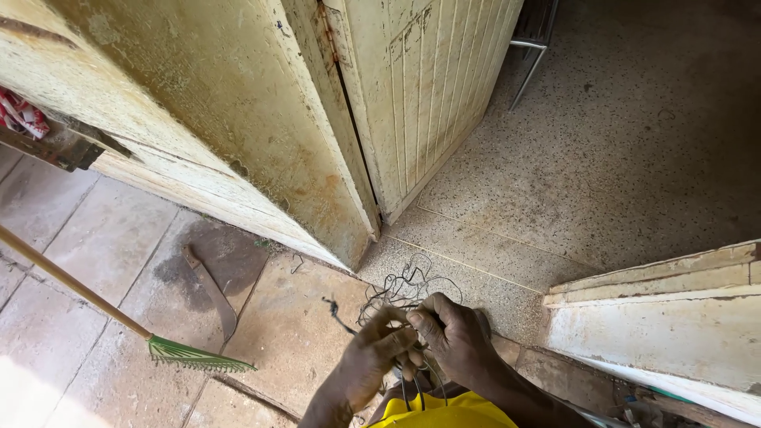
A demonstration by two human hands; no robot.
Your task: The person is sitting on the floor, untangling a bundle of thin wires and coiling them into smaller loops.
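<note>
Dark wire tangle (404,289) on floor (602,174) at doorway threshold; left hand (371,357) and right hand (453,337) both pinching strands, seemingly mid-untangling. Next pull likely needs loops separated gently. Green rake (198,357) nearby.

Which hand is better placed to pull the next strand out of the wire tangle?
Probably the right hand: its fingertips already pinch a strand at the edge of the tangled wire. The left hand is wrapped around the wires lower down, steadying the bundle.

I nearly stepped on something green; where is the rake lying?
The rake lies on the paving at lower left, its wooden handle running up to the left edge, beside a curved blade and left of the hands.
</note>
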